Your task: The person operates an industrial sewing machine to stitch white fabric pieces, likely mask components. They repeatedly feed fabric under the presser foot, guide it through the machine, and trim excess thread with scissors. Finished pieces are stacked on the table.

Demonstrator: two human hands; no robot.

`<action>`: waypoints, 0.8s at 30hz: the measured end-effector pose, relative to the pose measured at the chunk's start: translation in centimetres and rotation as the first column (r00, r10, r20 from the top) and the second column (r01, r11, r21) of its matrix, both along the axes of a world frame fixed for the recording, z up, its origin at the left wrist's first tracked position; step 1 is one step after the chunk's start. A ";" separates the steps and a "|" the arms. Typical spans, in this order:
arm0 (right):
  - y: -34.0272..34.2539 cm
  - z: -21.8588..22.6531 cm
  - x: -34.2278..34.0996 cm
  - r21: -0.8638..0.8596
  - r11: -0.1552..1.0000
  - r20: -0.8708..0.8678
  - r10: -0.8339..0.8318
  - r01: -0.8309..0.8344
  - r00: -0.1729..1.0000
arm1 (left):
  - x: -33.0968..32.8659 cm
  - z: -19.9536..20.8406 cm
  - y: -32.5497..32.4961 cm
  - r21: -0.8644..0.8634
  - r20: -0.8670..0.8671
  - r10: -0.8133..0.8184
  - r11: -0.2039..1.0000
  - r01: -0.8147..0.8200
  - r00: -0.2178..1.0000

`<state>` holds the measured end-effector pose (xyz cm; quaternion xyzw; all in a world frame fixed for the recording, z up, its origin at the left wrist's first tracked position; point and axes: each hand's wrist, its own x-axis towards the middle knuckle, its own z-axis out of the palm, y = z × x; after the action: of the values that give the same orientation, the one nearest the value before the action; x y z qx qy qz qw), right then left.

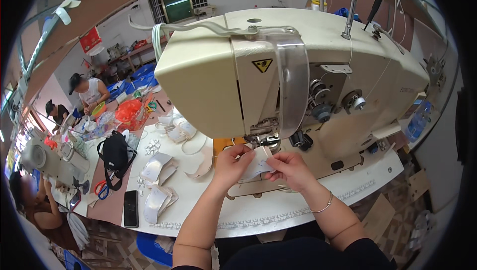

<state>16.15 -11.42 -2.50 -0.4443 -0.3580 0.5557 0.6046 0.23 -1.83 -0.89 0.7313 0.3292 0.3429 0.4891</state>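
The left hand (231, 164) and the right hand (293, 170) both grasp a small white piece (257, 163), pinching it from opposite sides between thumb and fingers. The piece is located just in front of the presser foot (267, 140) of a sewing machine (198, 81); whether they touch cannot be told.

Risks, as judged: fingertips could be caught if the needle ran with both hands this near. Uneven pull between the two pinches could skew or crease the piece. The thread (380, 78), slack or snagged, could tangle.

Materials: the piece appears thin and flexible, with a pale, folded edge and bluish marks. The machine housing is smooth, cream and rounded; its guard (296, 76) is clear, curved plastic. At left on the white desk (238, 215) lie stacked pieces (158, 203), glossy and curved, beside a flat black phone (130, 209).
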 end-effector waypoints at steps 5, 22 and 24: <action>0.6 0.2 -1.3 -0.015 0.999 -0.139 -0.049 0.047 0.989 | -0.1 0.1 1.8 -0.105 0.134 -0.026 0.994 0.040 0.991; 0.1 -0.6 -0.4 0.024 1.000 0.067 0.014 -0.016 0.998 | -1.4 0.0 -1.0 0.829 0.007 0.099 0.556 -0.061 0.995; 0.3 -0.9 -0.1 0.033 0.997 0.001 0.069 -0.069 0.998 | -1.4 -0.8 -1.4 0.917 -0.021 0.098 0.399 -0.020 0.995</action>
<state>16.02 -11.08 -3.43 -0.4216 -0.3822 0.5703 0.5924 -1.12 -3.26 -1.67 0.8792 0.1310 0.4578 -0.0152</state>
